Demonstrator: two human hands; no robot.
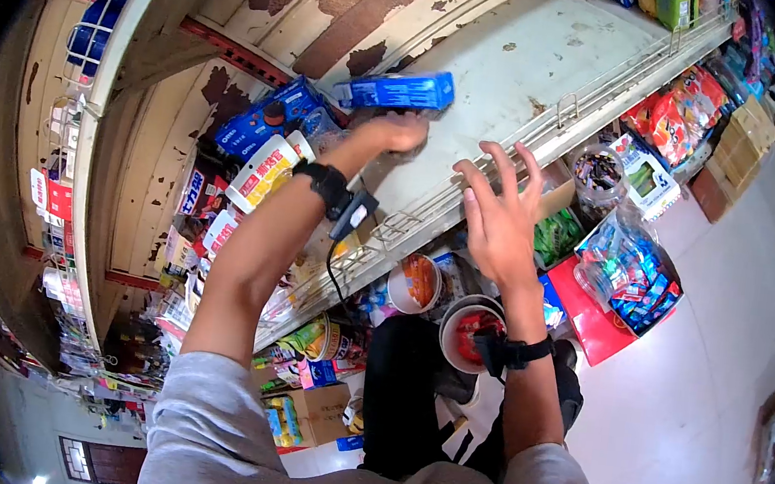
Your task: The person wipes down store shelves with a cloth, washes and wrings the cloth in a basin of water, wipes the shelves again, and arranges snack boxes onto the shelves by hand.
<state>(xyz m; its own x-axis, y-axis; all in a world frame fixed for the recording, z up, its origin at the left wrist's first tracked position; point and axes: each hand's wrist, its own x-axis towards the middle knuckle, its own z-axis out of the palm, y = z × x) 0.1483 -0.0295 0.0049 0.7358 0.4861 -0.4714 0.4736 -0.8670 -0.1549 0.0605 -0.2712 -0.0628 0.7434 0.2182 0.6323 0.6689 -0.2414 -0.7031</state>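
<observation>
My left hand is over the white shelf, its fingers curled and partly blurred. A blue box lies just beyond its knuckles; I cannot make out whether the fingers touch it or what they hold. Blue Oreo packs and a white and yellow package are left of this hand. My right hand is at the shelf's front wire rail, fingers spread, with nothing in it.
The metal shelf runs up to the right, with a wire rail along its front. Below are a jar, a red box of blue packets, and tubs. A cardboard box is at the bottom. A shelf post rises at left.
</observation>
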